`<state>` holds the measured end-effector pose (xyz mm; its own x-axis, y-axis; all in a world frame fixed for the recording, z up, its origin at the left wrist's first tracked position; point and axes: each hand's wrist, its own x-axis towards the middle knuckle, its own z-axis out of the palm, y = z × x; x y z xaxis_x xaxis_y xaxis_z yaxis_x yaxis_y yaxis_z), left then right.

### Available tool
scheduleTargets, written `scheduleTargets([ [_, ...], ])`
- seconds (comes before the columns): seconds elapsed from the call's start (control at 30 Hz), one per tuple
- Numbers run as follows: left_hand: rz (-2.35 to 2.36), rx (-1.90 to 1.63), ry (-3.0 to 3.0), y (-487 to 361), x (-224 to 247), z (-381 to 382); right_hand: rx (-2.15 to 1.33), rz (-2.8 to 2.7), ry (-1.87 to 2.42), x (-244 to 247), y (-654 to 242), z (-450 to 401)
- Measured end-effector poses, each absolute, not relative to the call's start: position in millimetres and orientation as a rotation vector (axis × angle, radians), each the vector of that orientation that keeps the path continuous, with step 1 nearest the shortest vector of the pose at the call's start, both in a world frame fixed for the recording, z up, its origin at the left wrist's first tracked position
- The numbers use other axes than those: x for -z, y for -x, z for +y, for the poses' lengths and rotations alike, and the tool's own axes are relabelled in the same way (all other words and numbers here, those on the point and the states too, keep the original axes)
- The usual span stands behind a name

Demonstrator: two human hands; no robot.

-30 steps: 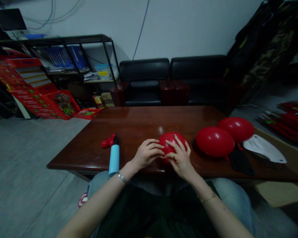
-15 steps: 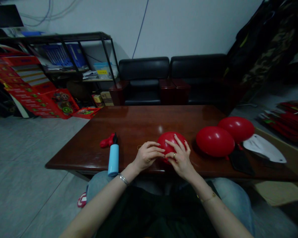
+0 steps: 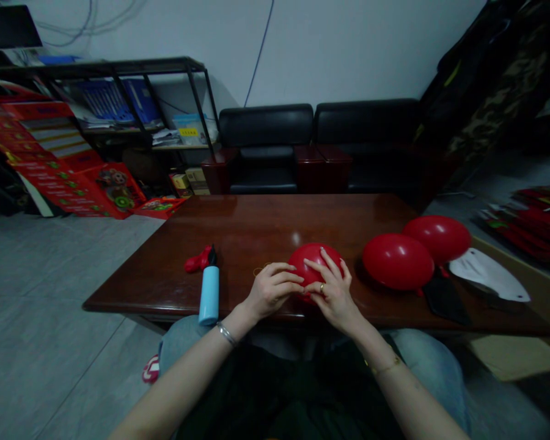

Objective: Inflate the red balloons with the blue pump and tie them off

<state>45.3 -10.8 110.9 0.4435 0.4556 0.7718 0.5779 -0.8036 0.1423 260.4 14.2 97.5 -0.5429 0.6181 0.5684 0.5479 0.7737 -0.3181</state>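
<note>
A red inflated balloon is between my two hands at the near edge of the table. My left hand pinches at the balloon's near side with its fingertips; the neck there is mostly hidden by my fingers. My right hand, wearing a ring, has fingers curved over the balloon's right side, its thumb and index finger meeting near the left fingertips. A thin yellowish loop shows just beyond my left hand. Left of it is a hand pump with a light blue barrel and a red piece at its black nozzle.
Two more inflated red balloons rest on the right of the brown table, beside a dark flat object and a white sheet. Black armchairs stand behind the table. Red boxes are stacked at the left.
Hardly anything differs. Both hands stay at the balloon, which appears shifted very slightly left.
</note>
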Motion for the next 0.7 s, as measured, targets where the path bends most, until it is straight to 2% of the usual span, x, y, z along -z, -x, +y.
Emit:
scheduleTargets([
  [0.37,-0.874,1.315,2.49,-48.0,-106.6,-10.0,-0.165,-2.235,0.872,-100.3,-253.1,10.0],
  [0.7,-0.984,0.75,2.695,-45.9,-130.2,-18.2,-0.162,-2.27,0.874,-102.3,-252.4,8.8],
])
